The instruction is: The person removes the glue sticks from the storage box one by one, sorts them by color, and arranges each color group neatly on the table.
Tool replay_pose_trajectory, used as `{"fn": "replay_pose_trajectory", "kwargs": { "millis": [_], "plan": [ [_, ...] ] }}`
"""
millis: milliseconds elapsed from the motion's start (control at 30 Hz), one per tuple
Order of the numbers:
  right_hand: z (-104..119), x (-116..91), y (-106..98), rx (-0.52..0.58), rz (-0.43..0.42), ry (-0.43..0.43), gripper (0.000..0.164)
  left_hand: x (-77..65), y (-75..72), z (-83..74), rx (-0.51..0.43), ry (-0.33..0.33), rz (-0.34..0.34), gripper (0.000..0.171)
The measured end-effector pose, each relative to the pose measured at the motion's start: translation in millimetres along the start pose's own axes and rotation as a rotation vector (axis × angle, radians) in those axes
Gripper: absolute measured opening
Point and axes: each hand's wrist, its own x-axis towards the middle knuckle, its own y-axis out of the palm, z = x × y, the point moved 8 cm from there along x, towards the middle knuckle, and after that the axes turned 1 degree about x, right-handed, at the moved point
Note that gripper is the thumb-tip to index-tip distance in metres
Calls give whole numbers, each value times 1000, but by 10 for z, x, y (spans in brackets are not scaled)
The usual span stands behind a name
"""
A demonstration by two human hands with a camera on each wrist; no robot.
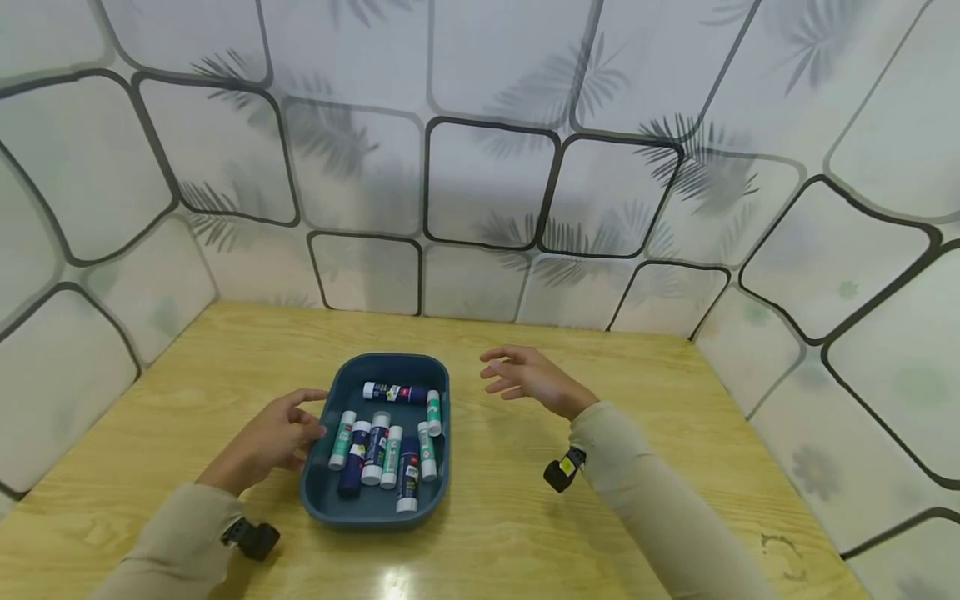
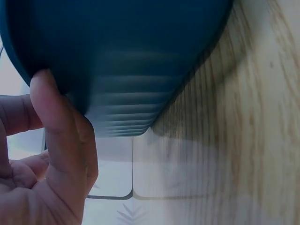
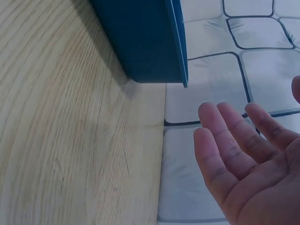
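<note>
A dark blue plastic basket (image 1: 311, 500) stands on the wooden table, with several glue sticks lying inside. Some are green and white, like the glue stick (image 1: 342, 439) at the left; others are dark blue with white, like the glue stick (image 1: 407, 475) at the front. My left hand (image 1: 277, 437) is at the basket's left side, fingers loosely bent, fingertips right at the rim. In the left wrist view a fingertip (image 2: 44, 82) overlaps the basket's edge. My right hand (image 1: 536, 379) hovers to the right of the basket, fingers spread and relaxed, holding nothing.
The table (image 1: 510, 533) reaches back to a patterned wall covering (image 1: 487, 183) that also closes off both sides. A small black camera (image 1: 258, 540) is strapped at the left wrist, another camera (image 1: 561, 473) at the right. A dark mark (image 1: 782, 546) shows at the table's right front.
</note>
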Motion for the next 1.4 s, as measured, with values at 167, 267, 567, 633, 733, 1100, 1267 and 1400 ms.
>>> {"fn": "replay_pose_trajectory", "kwargs": {
  "millis": [167,267,567,633,733,1100,1267,1400],
  "plan": [
    [29,66,97,-6,20,4,42,-35,31,-13,12,1,6,57],
    [63,91,154,-16,33,3,41,-71,37,-16,16,7,10,55],
    [154,166,238,-5,49,-9,42,-244,96,-1,-32,-3,32,64],
    [169,172,233,-10,40,-9,41,-278,140,-27,-37,12,42,68],
    [173,190,230,-12,28,-6,40,-314,189,-54,-31,29,30,70],
    [149,296,343,11,60,29,40,-383,202,80,-56,8,-96,63],
    [145,365,425,28,101,62,44,-394,207,125,-93,19,-106,56],
    [176,425,498,28,140,80,46,-371,213,162,-125,13,-91,53]
  ]
}}
